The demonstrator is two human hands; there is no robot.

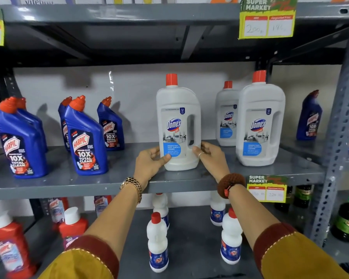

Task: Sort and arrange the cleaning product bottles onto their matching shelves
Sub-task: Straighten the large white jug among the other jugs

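Observation:
A white Domex bottle (177,121) with a red cap stands upright on the grey middle shelf (113,178). My left hand (149,164) grips its lower left side and my right hand (210,158) grips its lower right side. Two more white Domex bottles (259,119) stand to the right, one behind the other. Several blue Harpic bottles (85,137) with red caps stand on the left part of the same shelf. One blue Harpic bottle (309,116) stands alone at the far right of this shelf.
The lower shelf holds small white bottles (157,242) with red caps in the middle and red bottles (10,244) with white caps at the left. Dark green bottles (348,220) stand on the neighbouring rack at the right. Yellow price tags (267,19) hang from shelf edges.

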